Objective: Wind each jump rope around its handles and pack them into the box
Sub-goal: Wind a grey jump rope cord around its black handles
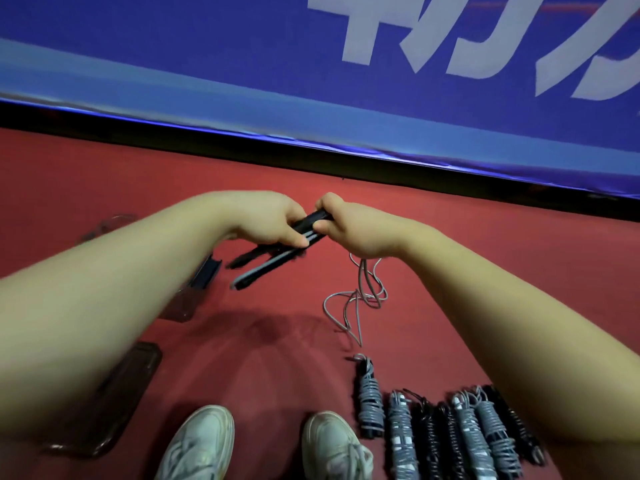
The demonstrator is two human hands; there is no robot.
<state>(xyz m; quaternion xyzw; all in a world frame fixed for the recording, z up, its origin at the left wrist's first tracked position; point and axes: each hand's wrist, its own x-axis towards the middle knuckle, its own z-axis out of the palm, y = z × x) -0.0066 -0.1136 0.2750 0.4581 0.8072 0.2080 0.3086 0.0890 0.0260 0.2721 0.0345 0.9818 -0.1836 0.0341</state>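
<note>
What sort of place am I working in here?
Probably an indoor sports hall or court: a red floor like sports flooring, a blue barrier banner with big white lettering along its edge, and a row of wound jump ropes laid out on it.

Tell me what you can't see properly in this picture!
Head view only.
- Handles: top ends hidden inside the left hand and right hand; lower ends blurred.
- Box: partly hidden behind the left forearm.
- Wound ropes: cut off by the bottom edge, some under the right forearm.
- Lettering: cut off at the top and right edges.
</note>
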